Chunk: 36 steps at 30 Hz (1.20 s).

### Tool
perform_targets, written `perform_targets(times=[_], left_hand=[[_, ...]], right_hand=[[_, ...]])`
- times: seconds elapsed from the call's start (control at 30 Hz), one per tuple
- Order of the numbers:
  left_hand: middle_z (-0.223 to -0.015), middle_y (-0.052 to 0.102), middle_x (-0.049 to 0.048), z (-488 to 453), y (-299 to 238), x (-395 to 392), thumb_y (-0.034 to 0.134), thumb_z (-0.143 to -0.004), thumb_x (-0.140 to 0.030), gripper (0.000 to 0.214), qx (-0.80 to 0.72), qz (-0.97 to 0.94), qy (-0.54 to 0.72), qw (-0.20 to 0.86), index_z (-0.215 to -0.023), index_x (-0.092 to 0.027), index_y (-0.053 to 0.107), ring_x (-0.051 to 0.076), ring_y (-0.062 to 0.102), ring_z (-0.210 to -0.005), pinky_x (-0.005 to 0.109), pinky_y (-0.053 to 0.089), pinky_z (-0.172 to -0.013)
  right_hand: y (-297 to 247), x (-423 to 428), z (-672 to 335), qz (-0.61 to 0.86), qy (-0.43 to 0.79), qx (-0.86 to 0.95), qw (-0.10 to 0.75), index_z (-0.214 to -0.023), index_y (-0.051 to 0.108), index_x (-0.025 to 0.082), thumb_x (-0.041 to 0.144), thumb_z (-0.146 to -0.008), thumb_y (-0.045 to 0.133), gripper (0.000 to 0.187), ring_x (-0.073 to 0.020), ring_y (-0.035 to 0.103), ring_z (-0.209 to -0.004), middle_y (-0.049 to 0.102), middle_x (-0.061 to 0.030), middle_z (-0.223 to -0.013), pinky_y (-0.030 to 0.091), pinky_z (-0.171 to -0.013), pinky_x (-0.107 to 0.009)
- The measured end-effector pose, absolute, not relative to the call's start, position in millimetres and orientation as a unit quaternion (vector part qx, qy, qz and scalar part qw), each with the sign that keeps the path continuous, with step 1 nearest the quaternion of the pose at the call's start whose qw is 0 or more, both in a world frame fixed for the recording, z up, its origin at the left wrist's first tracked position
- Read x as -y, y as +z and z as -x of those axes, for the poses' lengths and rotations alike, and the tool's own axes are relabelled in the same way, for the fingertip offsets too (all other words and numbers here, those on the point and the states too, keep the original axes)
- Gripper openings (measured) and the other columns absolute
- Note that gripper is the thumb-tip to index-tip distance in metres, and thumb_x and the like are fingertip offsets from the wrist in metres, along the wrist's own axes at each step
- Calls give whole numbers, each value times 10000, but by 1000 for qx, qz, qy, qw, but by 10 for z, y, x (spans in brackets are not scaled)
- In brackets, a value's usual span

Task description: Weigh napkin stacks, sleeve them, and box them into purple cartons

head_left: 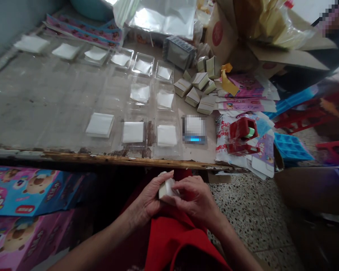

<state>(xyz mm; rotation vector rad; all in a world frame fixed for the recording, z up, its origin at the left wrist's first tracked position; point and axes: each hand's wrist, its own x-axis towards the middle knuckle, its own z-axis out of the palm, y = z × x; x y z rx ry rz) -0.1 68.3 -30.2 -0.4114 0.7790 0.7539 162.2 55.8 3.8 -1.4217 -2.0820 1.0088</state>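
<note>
Both hands below the table edge (107, 159), over the lap at 6 o'clock: left hand (149, 199) cupped around a small white box (166, 188), right hand (193, 197) pinching its near end from 3 o'clock. Nothing beneath but red cloth (169, 237); loosened pinch likely drops box to floor (243, 210). Hard squeeze may crush thin walls. Folded boxes (199, 92) heaped at 1 o'clock.

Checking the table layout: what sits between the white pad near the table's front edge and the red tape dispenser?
In the head view, between the white pad and the red tape dispenser lies a small blurred item, white with a blue strip.
</note>
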Motion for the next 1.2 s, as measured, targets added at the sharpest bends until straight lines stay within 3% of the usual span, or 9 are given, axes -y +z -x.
perform_targets(times=[0.17,0.4,0.57,0.87,0.93,1.1,1.2], left_hand=[[-676,665,10,0,-319,-667,719,-846,-126,109,-367,196,354,837,-868,-143,613,159,676,-584,269,579,-590],[-682,677,19,13,-360,-647,701,-864,-122,77,-363,202,353,838,-867,-128,624,141,671,-573,243,582,-590],[-664,674,29,15,-367,-652,699,-868,-137,81,-362,214,350,837,-843,-124,623,153,670,-549,259,584,-556],[-650,677,19,7,-389,-663,726,-868,-179,142,-344,234,343,842,-813,-132,604,148,668,-539,256,576,-562],[-701,707,41,12,-384,-664,731,-875,-221,149,-332,234,335,850,-856,-127,617,165,692,-587,290,599,-620],[-984,752,116,58,-366,-666,722,-891,-377,317,-266,237,305,883,-1117,-179,621,272,744,-865,563,592,-849],[-955,745,113,81,-357,-674,721,-894,-310,228,-282,233,300,881,-1062,-202,611,252,740,-854,559,583,-855]], right_hand=[[28,-539,-1642,510,374,746,208,-959,777,288,366,-779,846,208,-200,680,-787,774,-12,-885,425,-798,-384],[-30,-517,-1703,504,413,723,231,-950,793,291,210,-831,733,156,-214,717,-881,797,-18,-956,472,-857,-394],[-15,-526,-1691,499,425,718,235,-939,800,285,87,-827,637,280,-198,720,-906,798,-3,-966,469,-882,-370],[-44,-471,-1584,544,435,667,266,-917,811,250,151,-818,638,223,-198,677,-801,766,-31,-873,503,-768,-324],[-13,-499,-1580,568,471,606,296,-881,819,239,194,-833,643,187,-191,673,-749,764,-30,-833,515,-718,-305],[113,-840,-1794,640,513,414,394,-792,808,195,345,-822,730,172,-163,616,-614,733,-11,-704,487,-593,-265],[181,-1283,-1989,667,424,424,442,-801,800,170,369,-806,751,204,-148,583,-578,699,-1,-651,456,-568,-256]])
